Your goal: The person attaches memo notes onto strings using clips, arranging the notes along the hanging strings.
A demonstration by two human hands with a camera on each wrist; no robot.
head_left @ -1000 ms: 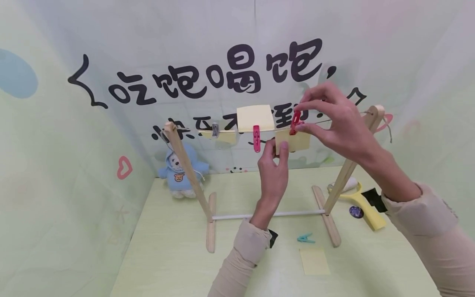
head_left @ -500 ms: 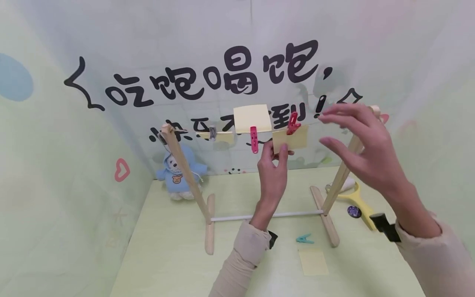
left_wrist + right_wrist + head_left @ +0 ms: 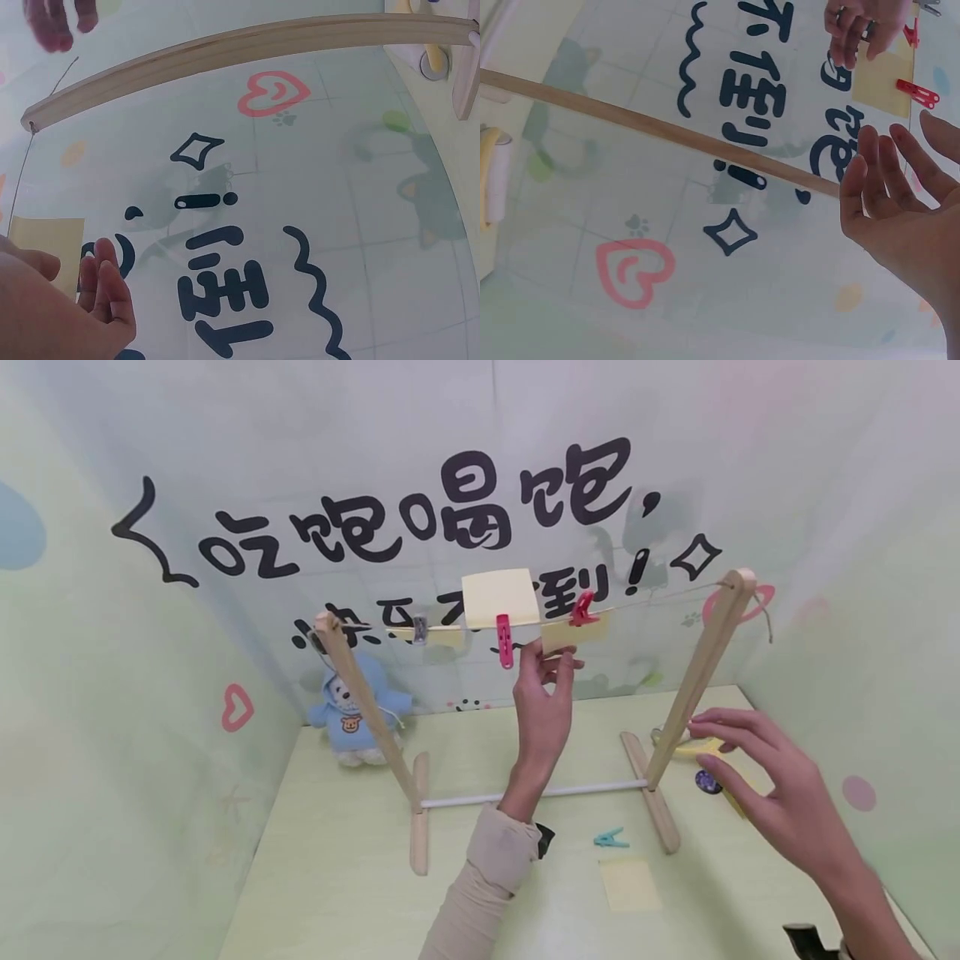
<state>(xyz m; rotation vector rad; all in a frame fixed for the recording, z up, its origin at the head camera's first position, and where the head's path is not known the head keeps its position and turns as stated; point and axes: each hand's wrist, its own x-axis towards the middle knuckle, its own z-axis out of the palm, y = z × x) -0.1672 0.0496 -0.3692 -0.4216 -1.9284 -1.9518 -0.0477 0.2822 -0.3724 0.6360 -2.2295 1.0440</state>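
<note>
A yellow sticky note (image 3: pixel 558 636) hangs from the string, held by a red clothespin (image 3: pixel 581 609). My left hand (image 3: pixel 543 697) is right at the note's lower left edge, thumb and loosely bent fingers parted. In the left wrist view, a gap shows between the thumb and the fingertips (image 3: pixel 109 274). Away to the right, my right hand (image 3: pixel 776 785) is in the air with nothing between its spread fingers. Further left on the string, a pink clothespin (image 3: pixel 505 642) holds a sticky note (image 3: pixel 500 597) that stands up, and a grey clothespin (image 3: pixel 420 629) holds another.
The string spans a wooden frame (image 3: pixel 697 685) with a white crossbar (image 3: pixel 592 789). A teal clothespin (image 3: pixel 612 838) and a loose sticky note (image 3: pixel 630 885) lie in front. A plush toy (image 3: pixel 356 714) sits back left; a yellow-handled roller (image 3: pixel 705 748) and purple disc (image 3: pixel 707 782) lie right.
My right hand has let go of the red clothespin and moved right and down. My left thumb has come off the clipped note and sits lower; the note now hangs on the string.
</note>
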